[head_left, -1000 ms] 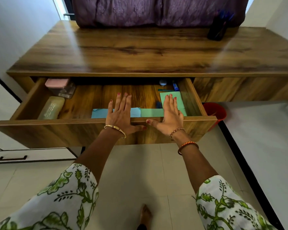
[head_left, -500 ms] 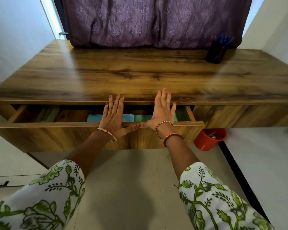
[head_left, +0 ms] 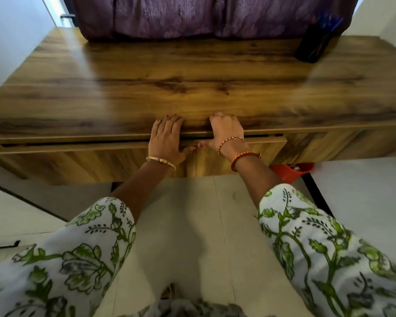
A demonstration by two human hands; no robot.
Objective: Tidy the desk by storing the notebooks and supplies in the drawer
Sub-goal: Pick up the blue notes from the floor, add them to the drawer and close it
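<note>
The wooden drawer (head_left: 78,156) under the desk top (head_left: 192,83) is pushed almost fully in; only a thin dark gap shows along its upper edge. Its contents are hidden. My left hand (head_left: 166,139) lies flat against the drawer front with its fingers reaching up over the desk's front edge. My right hand (head_left: 224,132) presses beside it, fingers curled on the desk edge and thumb on the drawer front. Neither hand holds anything. The two thumbs nearly touch.
A dark pen holder (head_left: 313,46) with blue pens stands at the desk's back right. Purple fabric (head_left: 204,14) hangs behind the desk. A red bin (head_left: 293,171) sits on the floor under the desk's right side. Pale floor tiles lie below me.
The drawer has slid in from wide open to nearly shut, hiding the notebooks and boxes inside. Both hands moved forward with its front, and their fingers now rest on the desk edge.
</note>
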